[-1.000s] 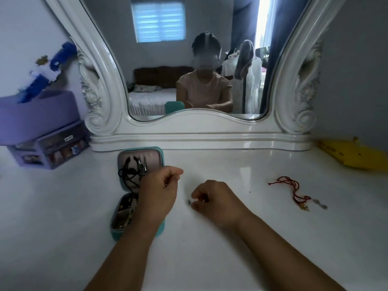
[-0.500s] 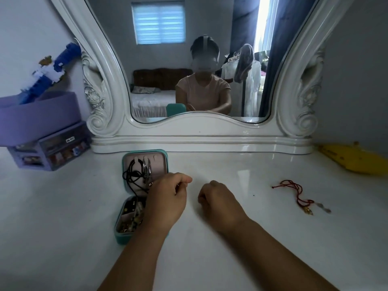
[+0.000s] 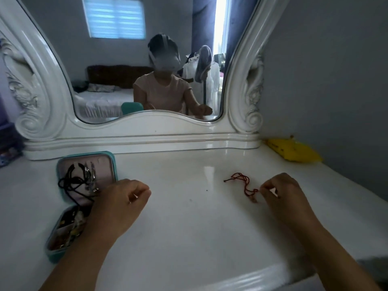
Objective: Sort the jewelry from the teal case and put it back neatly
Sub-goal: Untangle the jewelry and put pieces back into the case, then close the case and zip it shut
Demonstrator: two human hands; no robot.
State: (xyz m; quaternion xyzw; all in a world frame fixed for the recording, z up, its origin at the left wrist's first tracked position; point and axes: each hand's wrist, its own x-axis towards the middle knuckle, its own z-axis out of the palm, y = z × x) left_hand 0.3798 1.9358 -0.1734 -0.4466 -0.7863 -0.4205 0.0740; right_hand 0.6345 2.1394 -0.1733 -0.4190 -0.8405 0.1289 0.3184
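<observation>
Head view shows both hands over the white dressing table [image 3: 189, 238], with the open teal case [image 3: 63, 252] at the far left. Right hand [image 3: 283, 193]: fingers curled, fingertips drawn together at the near end of the red cord [image 3: 244, 183]; contact appears to be a pinch on or beside the small charm at that end, but blur prevents confirming whether the pinch has closed on it. The cord lies immediately to the left of this hand, touching or just off the fingertips. Its long axis runs from the fingertips away to the upper left, ending in a small dark knot on the far side. Left hand [image 3: 123, 198]: fingers curled with the thumb against the forefinger, and a small pale glint between them; whether it grips a small item cannot be determined. This hand sits just right of the case, overlapping its right edge, and well apart from the cord. The case lid stands raised toward the mirror [image 3: 130, 59] with a black cord [image 3: 69, 183] and several silver pieces [image 3: 90, 175] hanging on its lining; the lower tray holds mixed small items, partly hidden by the left forearm. Judgement: the right hand is clearly the nearer hand for the red cord. Lifting from the near end should let the length trail leftward, toward the case, where the left hand is positioned to receive it.
</observation>
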